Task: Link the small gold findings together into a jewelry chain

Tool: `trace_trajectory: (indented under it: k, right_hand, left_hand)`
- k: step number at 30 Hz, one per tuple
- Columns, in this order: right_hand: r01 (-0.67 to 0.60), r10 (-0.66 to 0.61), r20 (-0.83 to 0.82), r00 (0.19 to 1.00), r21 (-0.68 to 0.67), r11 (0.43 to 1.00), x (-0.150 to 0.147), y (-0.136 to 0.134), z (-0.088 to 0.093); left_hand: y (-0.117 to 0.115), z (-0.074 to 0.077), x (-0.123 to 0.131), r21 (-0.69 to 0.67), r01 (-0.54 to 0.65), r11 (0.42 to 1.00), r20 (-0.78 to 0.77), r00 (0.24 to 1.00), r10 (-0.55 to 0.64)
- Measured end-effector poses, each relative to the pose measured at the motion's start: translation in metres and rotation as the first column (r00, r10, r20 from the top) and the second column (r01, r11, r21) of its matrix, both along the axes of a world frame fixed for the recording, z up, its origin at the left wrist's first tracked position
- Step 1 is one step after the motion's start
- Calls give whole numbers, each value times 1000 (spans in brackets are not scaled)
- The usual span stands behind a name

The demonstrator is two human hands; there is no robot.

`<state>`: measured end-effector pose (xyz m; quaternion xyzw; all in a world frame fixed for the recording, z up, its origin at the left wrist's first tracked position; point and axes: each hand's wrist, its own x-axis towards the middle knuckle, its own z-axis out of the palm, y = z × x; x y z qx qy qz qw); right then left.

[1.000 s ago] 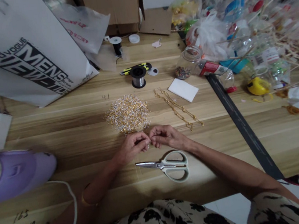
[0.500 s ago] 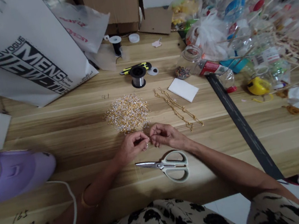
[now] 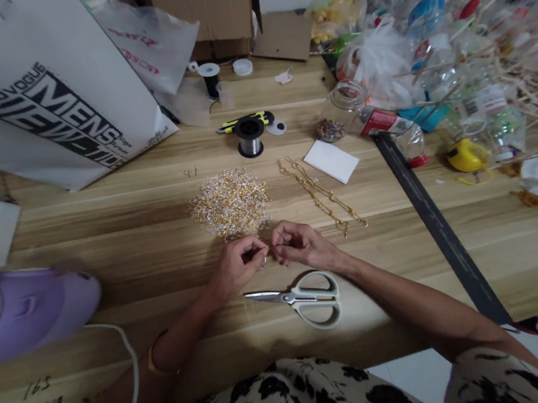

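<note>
My left hand point(image 3: 238, 263) pinches a small shiny metal piece point(image 3: 262, 264), which hangs below its fingertips; its exact kind is too small to tell. Close beside it, my right hand point(image 3: 304, 244) is closed in a pinch, thumb against forefinger, and whatever lies in it is too tiny to make out. A narrow gap separates the two sets of fingertips. Just beyond them spreads a heap of tiny gold and silver metal pieces point(image 3: 231, 201). Scissors point(image 3: 292, 297) with pale handles lie nearer my body, blades pointing left. Beaded gold chains point(image 3: 321, 197) rest to the right of the heap.
A wire spool point(image 3: 250, 139) and a yellow-black cutter point(image 3: 226, 127) lie behind the heap. Around them are a white card point(image 3: 331, 160), a jar of beads point(image 3: 343, 104), a large white bag point(image 3: 48, 92) and a purple appliance point(image 3: 53, 305) with a cord. Plastic clutter fills the far right.
My fingertips have drawn slightly apart, leaving a small gap between the hands. The scissors, chains and heap lie as before.
</note>
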<state>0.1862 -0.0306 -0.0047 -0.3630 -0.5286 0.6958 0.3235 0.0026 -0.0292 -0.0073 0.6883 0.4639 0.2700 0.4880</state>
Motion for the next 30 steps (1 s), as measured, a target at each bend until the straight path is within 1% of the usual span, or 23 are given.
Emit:
trace_trajectory:
  k: [11, 18, 30]
  right_hand:
    - [3, -3, 15, 1000, 24, 1000, -1, 0, -1]
    - [5, -6, 25, 1000, 38, 999, -1, -1, 1]
    - [5, -5, 3, 1000, 3, 1000, 0, -1, 0]
  left_hand:
    - [-1, -3, 0, 41, 4, 999, -45, 999, -3]
    - [-2, -2, 1, 62, 9, 998, -63, 998, -5]
    - [-2, -5, -1, 69, 17, 997, -70, 997, -12]
